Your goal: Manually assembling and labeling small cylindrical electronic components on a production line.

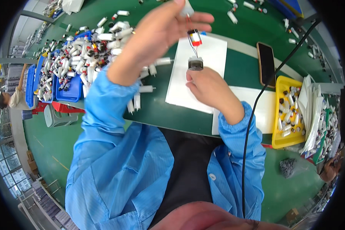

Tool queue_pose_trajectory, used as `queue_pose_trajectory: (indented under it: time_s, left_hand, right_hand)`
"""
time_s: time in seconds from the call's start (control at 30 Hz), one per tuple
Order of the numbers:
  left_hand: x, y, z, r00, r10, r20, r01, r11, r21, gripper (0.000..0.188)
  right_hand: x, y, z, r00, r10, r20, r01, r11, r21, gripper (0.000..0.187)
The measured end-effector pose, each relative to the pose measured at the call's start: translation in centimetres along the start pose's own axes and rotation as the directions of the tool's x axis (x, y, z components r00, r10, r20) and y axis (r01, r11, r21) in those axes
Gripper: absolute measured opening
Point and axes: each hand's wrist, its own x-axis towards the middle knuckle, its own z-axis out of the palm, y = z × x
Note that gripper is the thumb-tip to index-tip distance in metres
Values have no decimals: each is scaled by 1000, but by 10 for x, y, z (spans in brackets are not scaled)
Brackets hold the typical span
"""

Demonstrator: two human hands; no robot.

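Note:
My left hand (pixel 161 28) is raised over the table and pinches a white plastic piece (pixel 187 9) between thumb and forefinger, its other fingers stretched out. Thin wires run down from that piece to a small red, white and black cylinder (pixel 194 37) hanging in the air. More wires lead from the cylinder to a grey, round-ended part (pixel 195 64), which my right hand (pixel 211 87) grips at its lower end. Below these lies a white sheet (pixel 182 90) on the green table (pixel 239 69).
To the left, white cylindrical parts (pixel 107 37) are heaped in and around blue trays (pixel 69 92). A phone (pixel 266 63) and a yellow tray (pixel 276 115) of small parts are at the right. A black cable (pixel 253 122) crosses in front of my right sleeve. Another person (pixel 17 99) is far left.

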Motion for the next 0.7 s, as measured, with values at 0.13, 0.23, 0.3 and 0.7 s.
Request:
queue_pose_trajectory:
  time_s: [0.13, 0.23, 0.3, 0.7]
  left_hand:
    - [17, -39, -13, 982, -165, -90, 109, 889, -445, 51]
    - [22, -60, -24, 948, -305, -90, 183, 756, -628, 51]
    - [25, -67, -29, 922, -355, -153, 194, 767, -611, 51]
    - [21, -93, -38, 898, -358, -255, 136, 778, -613, 47]
  right_hand:
    - [5, -10, -18, 993, 108, 40, -111, 991, 69, 24]
    - [5, -8, -19, 991, 125, 37, -128, 986, 104, 26]
    - [5, -5, -15, 993, 116, 26, -118, 982, 146, 26]
    - [7, 12, 17, 981, 11, -195, -24, 998, -63, 21]
